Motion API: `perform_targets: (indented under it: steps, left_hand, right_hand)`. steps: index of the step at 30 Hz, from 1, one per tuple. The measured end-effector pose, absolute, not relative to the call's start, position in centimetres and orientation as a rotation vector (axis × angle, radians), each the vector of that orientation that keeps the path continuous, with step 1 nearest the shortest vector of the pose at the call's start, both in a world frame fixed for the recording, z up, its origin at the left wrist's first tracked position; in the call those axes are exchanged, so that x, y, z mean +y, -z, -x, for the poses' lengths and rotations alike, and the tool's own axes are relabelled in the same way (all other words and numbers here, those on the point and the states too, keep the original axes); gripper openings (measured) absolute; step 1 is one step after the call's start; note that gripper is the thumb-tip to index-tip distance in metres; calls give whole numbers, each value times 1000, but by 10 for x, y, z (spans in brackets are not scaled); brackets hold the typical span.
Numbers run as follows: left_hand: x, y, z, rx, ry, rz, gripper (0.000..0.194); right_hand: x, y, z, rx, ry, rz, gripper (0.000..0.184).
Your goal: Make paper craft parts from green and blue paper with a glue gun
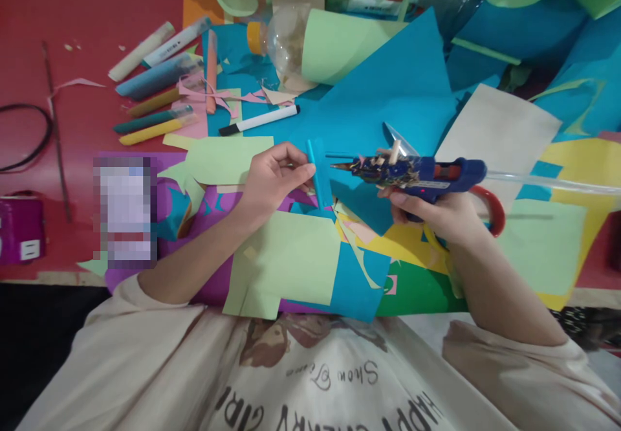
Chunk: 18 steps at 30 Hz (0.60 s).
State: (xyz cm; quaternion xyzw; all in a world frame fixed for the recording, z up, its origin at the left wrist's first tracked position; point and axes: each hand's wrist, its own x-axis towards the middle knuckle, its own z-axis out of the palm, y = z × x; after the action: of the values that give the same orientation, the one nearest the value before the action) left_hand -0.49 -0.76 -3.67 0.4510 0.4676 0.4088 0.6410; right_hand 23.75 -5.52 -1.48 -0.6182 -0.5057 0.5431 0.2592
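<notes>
Pointing toward the blue paper strip (321,178) pinched in the left hand (277,175), a glue gun (423,169) is gripped by the right hand (439,215); 1 white marker (264,120) is seen beyond the left hand.

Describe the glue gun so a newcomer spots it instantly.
Find the big blue paper sheet in the middle of the red table. Toward its lower right, the person's right hand grips the glue gun. Unlike the red-handled scissors partly hidden behind it, it has a dark blue body and a clear glue stick trailing from its back.
</notes>
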Motion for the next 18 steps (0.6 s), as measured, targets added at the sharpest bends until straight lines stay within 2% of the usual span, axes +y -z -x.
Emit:
perform_targets:
  steps: [5, 10, 18]
  left_hand:
    - [-12, 34, 4, 1035, -827, -1069, 36]
    - [-15, 32, 3, 1016, -751, -1113, 38]
    - [-16, 30, 4, 991, -741, -1146, 26]
  right_hand:
    - [-53, 9, -231, -1237, -1426, 1524, 36]
    - [-54, 16, -236, -1302, -1442, 1649, 31]
    - [-55, 17, -237, -1329, -1405, 1692, 40]
